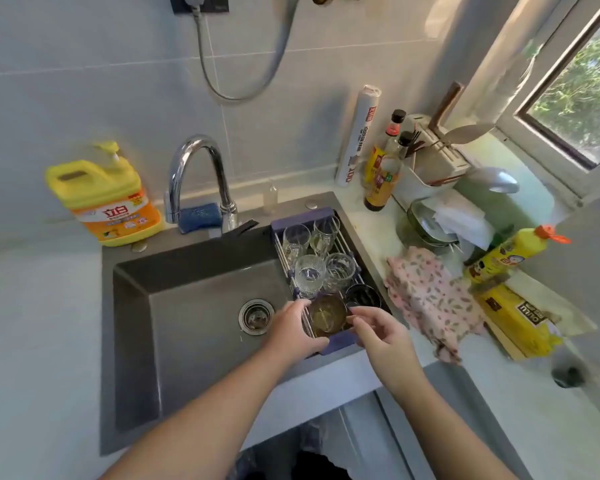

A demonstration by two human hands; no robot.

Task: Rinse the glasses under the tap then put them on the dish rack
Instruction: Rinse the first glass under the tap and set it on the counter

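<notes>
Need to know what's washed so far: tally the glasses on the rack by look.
plain clear glasses: 2
ribbed clear glasses: 2
dark glass: 1
amber glass: 1
Total: 6, all on the rack
</notes>
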